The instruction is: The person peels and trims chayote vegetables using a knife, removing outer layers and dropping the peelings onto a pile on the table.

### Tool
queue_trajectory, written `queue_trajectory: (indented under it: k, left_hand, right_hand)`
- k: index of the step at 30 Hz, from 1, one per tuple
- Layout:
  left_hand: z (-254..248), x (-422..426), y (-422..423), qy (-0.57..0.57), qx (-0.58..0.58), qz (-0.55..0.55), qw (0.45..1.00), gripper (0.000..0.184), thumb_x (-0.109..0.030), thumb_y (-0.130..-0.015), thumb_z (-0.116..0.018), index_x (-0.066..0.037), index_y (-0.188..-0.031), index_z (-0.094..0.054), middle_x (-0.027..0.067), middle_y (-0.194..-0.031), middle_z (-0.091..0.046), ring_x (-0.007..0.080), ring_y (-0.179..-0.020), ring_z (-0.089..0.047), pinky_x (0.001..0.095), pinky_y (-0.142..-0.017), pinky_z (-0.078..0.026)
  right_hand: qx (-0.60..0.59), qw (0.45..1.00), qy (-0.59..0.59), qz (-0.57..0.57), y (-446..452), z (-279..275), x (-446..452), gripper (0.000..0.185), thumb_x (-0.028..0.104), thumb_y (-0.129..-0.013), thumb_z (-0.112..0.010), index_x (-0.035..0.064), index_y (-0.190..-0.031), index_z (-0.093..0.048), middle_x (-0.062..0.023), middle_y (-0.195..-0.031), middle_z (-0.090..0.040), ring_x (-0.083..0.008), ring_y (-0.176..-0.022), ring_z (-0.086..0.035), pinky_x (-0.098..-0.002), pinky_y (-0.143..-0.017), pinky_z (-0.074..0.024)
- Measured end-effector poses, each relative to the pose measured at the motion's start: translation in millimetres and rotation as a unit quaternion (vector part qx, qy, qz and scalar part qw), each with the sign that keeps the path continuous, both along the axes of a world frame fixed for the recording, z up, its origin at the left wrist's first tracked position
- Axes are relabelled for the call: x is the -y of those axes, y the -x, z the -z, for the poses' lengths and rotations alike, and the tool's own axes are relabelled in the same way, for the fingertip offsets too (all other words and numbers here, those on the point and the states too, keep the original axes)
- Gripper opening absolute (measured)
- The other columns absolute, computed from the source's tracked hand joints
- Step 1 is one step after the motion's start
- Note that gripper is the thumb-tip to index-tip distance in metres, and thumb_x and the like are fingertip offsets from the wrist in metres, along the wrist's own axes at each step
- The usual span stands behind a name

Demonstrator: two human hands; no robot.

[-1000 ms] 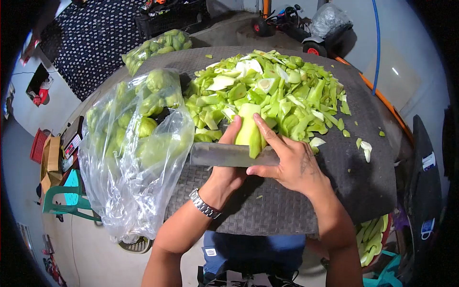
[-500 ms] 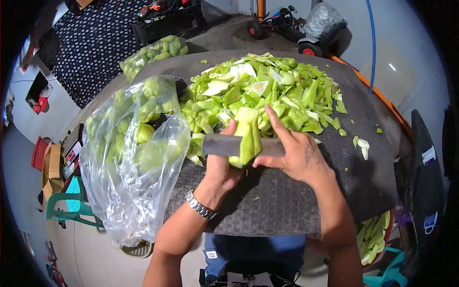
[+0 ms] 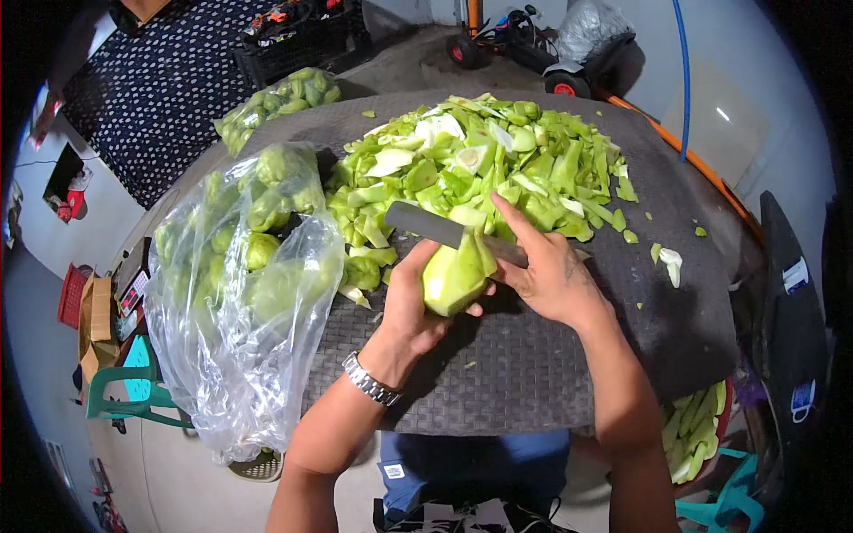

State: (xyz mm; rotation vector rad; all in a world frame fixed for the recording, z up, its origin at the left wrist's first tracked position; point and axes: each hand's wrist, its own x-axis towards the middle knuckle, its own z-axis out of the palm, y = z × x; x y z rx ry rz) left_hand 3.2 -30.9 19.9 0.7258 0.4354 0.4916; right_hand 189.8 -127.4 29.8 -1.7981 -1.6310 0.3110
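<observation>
The green vegetable (image 3: 449,282) sits in your left hand (image 3: 410,298), between your two palms and above the near part of the tabletop. It is pale, smooth and wet-looking, cut into flat faces, with a darker green strip hanging loosely over its right side. The knife (image 3: 426,224) crosses its upper part, the broad grey blade slanting from beyond your left thumb down toward your right hand (image 3: 553,274). Just beyond your fingers lies the heap of green and whitish cut pieces (image 3: 533,169), its near edge close to the blade. To the left of your left hand, a big clear bag of green vegetables (image 3: 244,266) reaches over the table's edge, so room on that side is narrow. The dark woven tabletop (image 3: 506,377) shows between your forearms and runs wider to the right of your right hand, where a few scraps (image 3: 671,265) lie; its near edge is just in front of your lap. Your left hand is curled around the vegetable's lower body, the thumb along its left side and fingertips showing on its right. Your right hand is partly closed on the knife, index finger stretched out beyond the blade; you cannot tell the handle's shape, as your fingers cover it.
</observation>
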Motion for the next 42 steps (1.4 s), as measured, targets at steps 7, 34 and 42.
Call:
queue_trajectory:
  k: [7, 34, 42]
  left_hand:
    - [4.2, -2.1, 0.9, 0.036, 0.005, 0.002, 0.999, 0.049, -0.045, -0.107, -0.042, -0.005, -0.128, -0.061, 0.0145, -0.107, -0.072, 0.0311, -0.082, -0.072, 0.0354, -0.055, -0.058]
    - [9.3, 1.3, -2.9, 0.098, 0.027, -0.081, 0.992, 0.053, -0.05, -0.101, -0.063, -0.008, -0.134, -0.061, 0.0095, -0.12, -0.07, 0.0251, -0.107, -0.07, 0.0419, -0.093, -0.058]
    - [2.2, 7.8, 0.1, 0.075, 0.075, -0.035, 0.994, 0.059, -0.05, -0.103, -0.06, -0.006, -0.142, -0.054, 0.0139, -0.132, -0.066, 0.0273, -0.115, -0.068, 0.0409, -0.1, -0.057]
  right_hand:
    - [0.063, 0.986, -0.153, -0.022, 4.8, 14.6, -9.1, 0.067, 0.038, -0.095, -0.072, 0.0134, -0.153, -0.049, -0.0291, -0.104, -0.072, -0.0476, -0.097, -0.071, -0.0506, -0.086, -0.0564]
    - [-0.033, 0.998, -0.044, -0.024, 33.3, -12.9, 5.9, 0.1, 0.064, -0.086, -0.076, -0.0036, -0.15, -0.042, -0.0245, -0.081, -0.072, -0.042, -0.082, -0.076, -0.0465, -0.076, -0.0587]
    - [0.06, 0.997, -0.044, -0.03, 44.2, -13.9, 10.3, 0.113, 0.066, -0.078, -0.081, -0.0057, -0.153, -0.039, -0.034, -0.127, -0.061, -0.0469, -0.126, -0.059, -0.0501, -0.106, -0.0469]
